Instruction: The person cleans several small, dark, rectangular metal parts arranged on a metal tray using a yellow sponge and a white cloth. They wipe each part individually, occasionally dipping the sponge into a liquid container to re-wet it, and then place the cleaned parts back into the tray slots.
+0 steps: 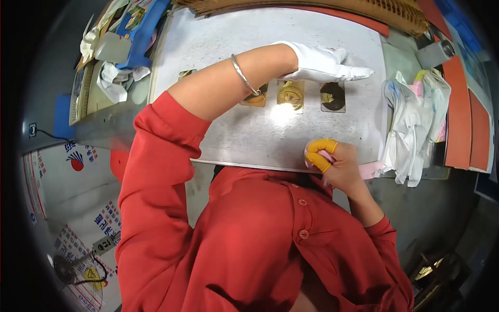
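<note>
My left hand (327, 63) wears a white glove and reaches across the table to the right, its fingers stretched out. Nothing shows in it, though its palm side is hidden. Just below it lie a small gold metal plate (291, 93) with an engraved pattern and a dark and gold plate (332, 98). Another gold plate (257, 99) is partly covered by my left wrist, and a further one (186, 74) shows behind the forearm. My right hand (340, 165), with yellow finger covers, is closed around a pink cloth (323, 155) at the table's front edge.
The plates lie on a white sheet (218, 140) over the table. A heap of white cloths or gloves (413, 125) rests at the right, beside orange-red boards (460, 122). Brown corrugated cardboard (312, 13) lines the back. A blue tray (143, 34) and crumpled paper (115, 80) are at the left.
</note>
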Demonstrator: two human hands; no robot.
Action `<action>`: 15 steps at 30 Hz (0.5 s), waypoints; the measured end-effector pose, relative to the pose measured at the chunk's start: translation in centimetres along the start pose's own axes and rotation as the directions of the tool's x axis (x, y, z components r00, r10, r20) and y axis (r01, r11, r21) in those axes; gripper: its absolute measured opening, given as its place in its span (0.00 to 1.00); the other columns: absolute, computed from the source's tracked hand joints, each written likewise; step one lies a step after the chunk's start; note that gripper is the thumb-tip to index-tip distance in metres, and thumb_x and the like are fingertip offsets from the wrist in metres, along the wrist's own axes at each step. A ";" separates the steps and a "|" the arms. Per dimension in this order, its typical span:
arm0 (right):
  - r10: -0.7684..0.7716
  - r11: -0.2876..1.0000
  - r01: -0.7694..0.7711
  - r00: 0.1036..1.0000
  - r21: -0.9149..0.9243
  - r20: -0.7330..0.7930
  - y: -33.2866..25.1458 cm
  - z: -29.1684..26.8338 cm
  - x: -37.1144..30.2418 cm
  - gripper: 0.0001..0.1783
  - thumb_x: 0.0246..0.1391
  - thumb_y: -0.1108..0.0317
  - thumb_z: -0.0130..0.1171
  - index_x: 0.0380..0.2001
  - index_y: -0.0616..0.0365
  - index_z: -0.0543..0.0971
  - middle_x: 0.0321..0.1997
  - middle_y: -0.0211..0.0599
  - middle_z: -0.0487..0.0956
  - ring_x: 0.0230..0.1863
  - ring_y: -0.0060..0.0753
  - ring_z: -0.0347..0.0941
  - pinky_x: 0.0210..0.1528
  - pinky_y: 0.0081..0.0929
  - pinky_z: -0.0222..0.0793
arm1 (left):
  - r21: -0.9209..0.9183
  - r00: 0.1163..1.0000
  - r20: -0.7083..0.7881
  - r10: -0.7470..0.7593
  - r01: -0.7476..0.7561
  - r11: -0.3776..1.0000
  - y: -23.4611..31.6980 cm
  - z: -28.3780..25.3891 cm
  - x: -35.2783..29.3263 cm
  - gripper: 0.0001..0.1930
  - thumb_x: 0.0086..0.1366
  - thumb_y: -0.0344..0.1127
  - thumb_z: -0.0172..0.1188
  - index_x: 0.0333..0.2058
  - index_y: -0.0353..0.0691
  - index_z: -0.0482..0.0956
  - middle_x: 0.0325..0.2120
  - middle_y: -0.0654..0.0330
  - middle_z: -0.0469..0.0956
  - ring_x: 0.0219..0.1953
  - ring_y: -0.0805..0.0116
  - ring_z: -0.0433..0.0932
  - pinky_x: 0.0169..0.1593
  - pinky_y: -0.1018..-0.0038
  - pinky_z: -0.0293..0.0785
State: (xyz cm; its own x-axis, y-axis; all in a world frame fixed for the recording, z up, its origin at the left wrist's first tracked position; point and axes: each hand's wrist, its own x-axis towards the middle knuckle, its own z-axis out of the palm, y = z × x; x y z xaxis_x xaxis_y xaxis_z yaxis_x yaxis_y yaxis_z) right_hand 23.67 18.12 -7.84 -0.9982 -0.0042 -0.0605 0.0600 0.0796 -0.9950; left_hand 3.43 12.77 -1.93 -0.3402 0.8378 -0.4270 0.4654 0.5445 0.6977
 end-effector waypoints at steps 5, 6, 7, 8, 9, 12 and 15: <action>0.105 0.989 -0.105 0.994 0.102 0.009 -0.4 -0.5 -0.3 0.01 0.50 0.75 0.55 0.28 0.59 0.75 0.20 0.28 0.74 0.17 0.14 0.66 0.17 0.16 0.63 | 0.047 0.982 -0.031 0.187 -0.185 0.982 3.1 0.4 0.2 0.40 0.57 0.65 0.42 0.56 0.35 0.60 0.56 0.47 0.60 0.57 0.54 0.60 0.59 0.69 0.53; 0.144 0.975 -0.148 0.989 0.164 0.036 -0.5 -0.6 -0.4 0.01 0.50 0.75 0.55 0.28 0.60 0.75 0.21 0.28 0.74 0.17 0.14 0.66 0.18 0.15 0.63 | 0.008 0.982 0.014 0.186 -0.186 0.983 3.2 0.0 0.4 0.41 0.56 0.66 0.42 0.56 0.35 0.59 0.56 0.46 0.60 0.58 0.53 0.59 0.59 0.68 0.53; 0.109 0.965 -0.112 0.994 0.236 0.029 -0.4 -0.7 -0.7 0.01 0.50 0.76 0.55 0.28 0.61 0.75 0.21 0.28 0.74 0.18 0.14 0.66 0.19 0.15 0.63 | 0.034 0.987 0.024 0.160 -0.161 0.986 1.9 0.8 2.3 0.45 0.54 0.70 0.40 0.57 0.34 0.58 0.57 0.45 0.56 0.60 0.51 0.55 0.61 0.66 0.51; 0.077 0.948 -0.078 0.997 0.309 0.014 -0.1 -1.0 -1.1 0.02 0.50 0.76 0.54 0.28 0.62 0.75 0.21 0.28 0.74 0.18 0.15 0.66 0.20 0.14 0.63 | 0.059 0.990 0.039 0.137 -0.139 0.989 2.0 1.2 2.9 0.49 0.51 0.73 0.39 0.57 0.34 0.56 0.59 0.43 0.53 0.62 0.50 0.51 0.62 0.64 0.48; 0.046 0.925 -0.041 0.999 0.379 -0.004 0.1 -1.3 -1.6 0.02 0.50 0.77 0.54 0.28 0.63 0.75 0.21 0.28 0.74 0.19 0.15 0.66 0.21 0.14 0.63 | 0.039 0.997 0.031 0.064 -0.065 0.997 2.0 1.7 3.2 0.52 0.50 0.75 0.40 0.58 0.31 0.54 0.59 0.42 0.52 0.63 0.51 0.49 0.63 0.65 0.48; 0.199 0.932 -0.155 0.975 0.327 -0.103 -2.0 -4.7 -4.1 0.03 0.49 0.79 0.53 0.29 0.64 0.75 0.22 0.29 0.73 0.21 0.16 0.66 0.23 0.14 0.62 | -0.009 0.996 0.022 0.089 -0.089 0.996 2.5 2.2 3.8 0.53 0.49 0.75 0.41 0.58 0.29 0.53 0.60 0.42 0.50 0.63 0.51 0.47 0.63 0.65 0.47; 0.294 0.955 -0.257 0.889 0.149 -0.351 -4.7 -11.6 -7.5 0.04 0.48 0.76 0.56 0.30 0.62 0.75 0.21 0.26 0.72 0.19 0.14 0.65 0.22 0.13 0.59 | 0.027 0.995 0.068 0.067 -0.069 0.997 3.2 1.8 3.6 0.44 0.56 0.68 0.41 0.60 0.35 0.51 0.59 0.44 0.53 0.61 0.54 0.52 0.62 0.69 0.47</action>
State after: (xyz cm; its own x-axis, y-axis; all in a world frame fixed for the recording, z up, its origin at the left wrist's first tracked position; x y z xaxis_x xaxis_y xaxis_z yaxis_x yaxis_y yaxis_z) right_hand 30.78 29.32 -1.81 -0.8731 0.3694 -0.3182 0.3148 -0.0711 -0.9465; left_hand 5.14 17.56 -2.28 -0.2515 0.8734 -0.4171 0.5096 0.4859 0.7101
